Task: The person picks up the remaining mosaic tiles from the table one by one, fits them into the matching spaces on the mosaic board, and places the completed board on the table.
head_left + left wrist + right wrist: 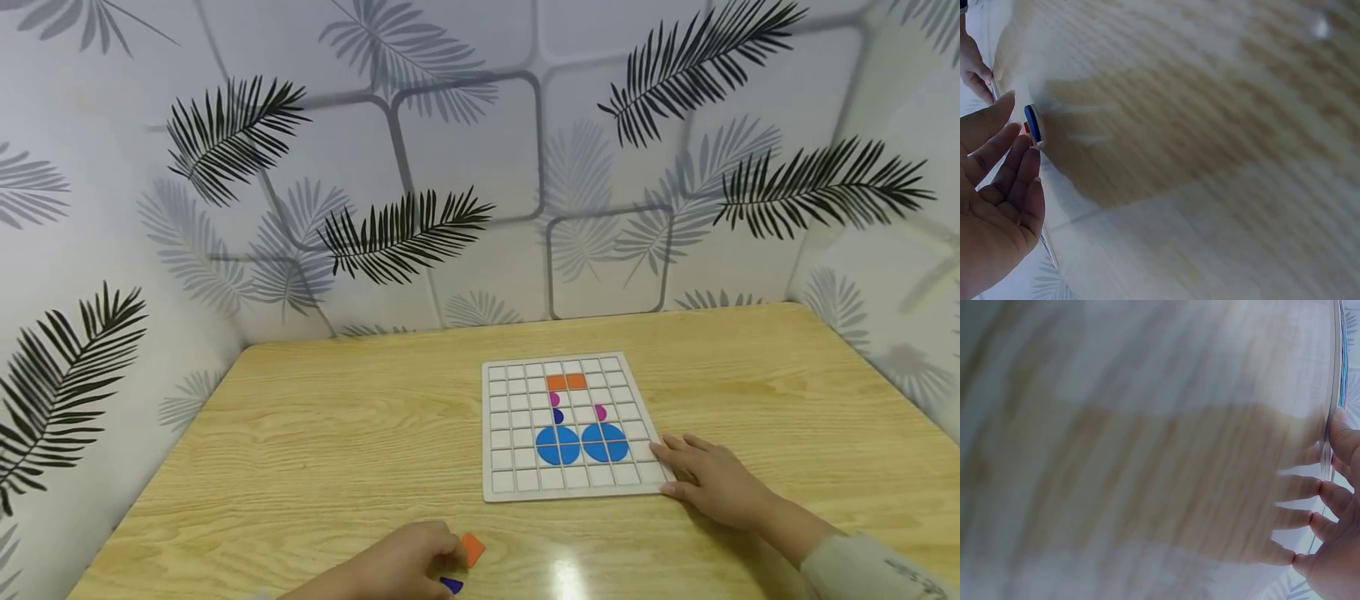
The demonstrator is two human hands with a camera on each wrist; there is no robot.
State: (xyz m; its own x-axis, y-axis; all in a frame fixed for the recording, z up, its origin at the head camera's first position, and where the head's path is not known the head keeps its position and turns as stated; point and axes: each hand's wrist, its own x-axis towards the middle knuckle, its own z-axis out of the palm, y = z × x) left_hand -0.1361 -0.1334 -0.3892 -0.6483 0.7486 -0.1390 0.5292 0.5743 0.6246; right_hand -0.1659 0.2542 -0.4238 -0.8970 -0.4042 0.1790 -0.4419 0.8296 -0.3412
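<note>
A white grid board (525,482) lies on the table, carrying orange squares (566,382), magenta half-rounds (601,412), a dark blue half-round (558,416) and two blue discs (558,446) made of quarter pieces. At the board's right edge, near its front corner, rests my right hand (712,479), fingers extended and touching the edge. My left hand (408,562) is low over the table in front, fingers bent. Its fingertips are beside a loose orange piece (472,550) and a loose dark blue piece (452,585). The left wrist view shows the blue piece (1033,124) by the fingertips.
The wooden table (322,433) extends around the board on every side. Behind it stands a wall (480,275) with a leaf pattern. A light glare (567,579) shows on the front of the tabletop.
</note>
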